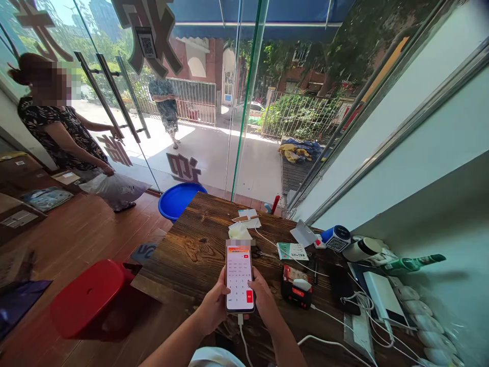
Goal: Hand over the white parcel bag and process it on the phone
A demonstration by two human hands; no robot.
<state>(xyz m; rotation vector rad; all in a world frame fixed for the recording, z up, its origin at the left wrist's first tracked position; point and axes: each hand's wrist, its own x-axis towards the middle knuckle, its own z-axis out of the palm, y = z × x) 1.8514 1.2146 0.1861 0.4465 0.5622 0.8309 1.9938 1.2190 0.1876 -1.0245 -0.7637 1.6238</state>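
Observation:
A smartphone is held upright between both hands over the near side of the wooden table. Its lit screen shows a number keypad with a red button at the lower right. My left hand grips the phone's left edge, the thumb at the screen. On the opposite edge, my right hand is closed around it, its thumb over the right keys. A white charging cable hangs from the phone's bottom end. Most of the fingers are hidden behind the phone.
A knife, a green-white box, a black-and-red device, a green bottle and loose cables lie on the table. Left are a red stool and blue bin. A person with a bag holds the glass door.

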